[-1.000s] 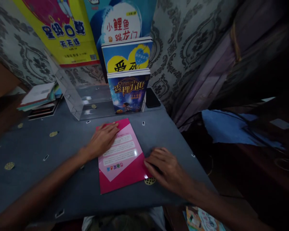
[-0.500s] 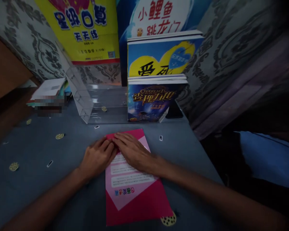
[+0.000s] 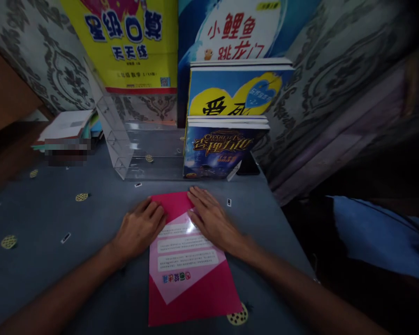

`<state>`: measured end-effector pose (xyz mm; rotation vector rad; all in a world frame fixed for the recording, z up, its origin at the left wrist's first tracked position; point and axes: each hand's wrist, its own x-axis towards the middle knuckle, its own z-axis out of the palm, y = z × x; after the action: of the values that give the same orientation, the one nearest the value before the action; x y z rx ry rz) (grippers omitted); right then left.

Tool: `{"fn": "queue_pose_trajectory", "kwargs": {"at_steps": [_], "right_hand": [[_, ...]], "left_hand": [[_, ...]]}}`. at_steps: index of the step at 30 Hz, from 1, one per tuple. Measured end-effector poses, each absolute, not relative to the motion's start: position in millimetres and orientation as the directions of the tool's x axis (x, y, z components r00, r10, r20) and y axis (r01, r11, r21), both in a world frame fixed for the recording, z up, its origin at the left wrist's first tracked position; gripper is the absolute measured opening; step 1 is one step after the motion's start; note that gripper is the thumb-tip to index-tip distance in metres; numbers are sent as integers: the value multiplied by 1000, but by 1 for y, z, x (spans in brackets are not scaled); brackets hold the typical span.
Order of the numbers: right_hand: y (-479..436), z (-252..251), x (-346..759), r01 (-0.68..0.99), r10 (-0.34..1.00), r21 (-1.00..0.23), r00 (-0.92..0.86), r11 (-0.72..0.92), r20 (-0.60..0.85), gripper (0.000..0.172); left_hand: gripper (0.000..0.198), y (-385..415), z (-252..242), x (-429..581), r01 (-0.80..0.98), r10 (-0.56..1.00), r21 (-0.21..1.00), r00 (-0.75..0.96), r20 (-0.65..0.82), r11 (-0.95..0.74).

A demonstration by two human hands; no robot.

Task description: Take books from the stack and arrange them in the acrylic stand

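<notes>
A pink book [image 3: 195, 291] lies flat on the table, its printed text upside down to me. My left hand [image 3: 139, 230] is closed at the book's upper left edge, fingers curled with their tips on the cover. On the upper right part of the cover rests my right hand [image 3: 212, 221], open, with fingers stretched out and lying flat. Light glints off the glossy cover between the two hands.
Behind the book stands a clear acrylic rack [image 3: 153, 173]. It holds a dark blue book [image 3: 223, 149], a blue-and-yellow book [image 3: 212, 86], a yellow book [image 3: 132, 70] and a carp-story book [image 3: 239, 28]. A paper stack [image 3: 68, 125] lies left; a dark phone-like object [image 3: 248, 166] lies right.
My right hand has slid to the right across the cover, away from my left hand, uncovering the book's top middle. My left hand stays at the left edge. The view has shifted slightly.
</notes>
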<state>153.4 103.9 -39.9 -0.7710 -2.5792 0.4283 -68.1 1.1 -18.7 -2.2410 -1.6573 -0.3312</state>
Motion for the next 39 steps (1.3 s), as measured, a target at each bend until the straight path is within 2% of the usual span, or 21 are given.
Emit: {"fn": "queue_pose_trajectory", "kwargs": {"at_steps": [7, 14, 18, 23, 32, 39], "right_hand": [[107, -41, 164, 502, 636, -411, -704, 761, 316, 46], [115, -41, 175, 453, 656, -501, -659, 737, 369, 39], [121, -42, 184, 372, 604, -518, -686, 770, 405, 39], [128, -48, 188, 334, 561, -497, -709, 801, 427, 37], [126, -39, 184, 615, 707, -347, -620, 708, 342, 30], [129, -41, 187, 562, 695, -410, -604, 718, 389, 28]], "left_hand": [[28, 7, -21, -72, 941, 857, -36, 323, 400, -338], [24, 11, -21, -78, 943, 900, 85, 278, 336, -323], [27, 14, -21, -79, 923, 886, 133, 294, 358, -360], [34, 16, -24, -79, 921, 877, 127, 300, 375, -369], [36, 17, -20, -70, 953, 901, 36, 271, 338, -300], [33, 18, -19, -65, 959, 887, 8, 261, 381, -285]]}}
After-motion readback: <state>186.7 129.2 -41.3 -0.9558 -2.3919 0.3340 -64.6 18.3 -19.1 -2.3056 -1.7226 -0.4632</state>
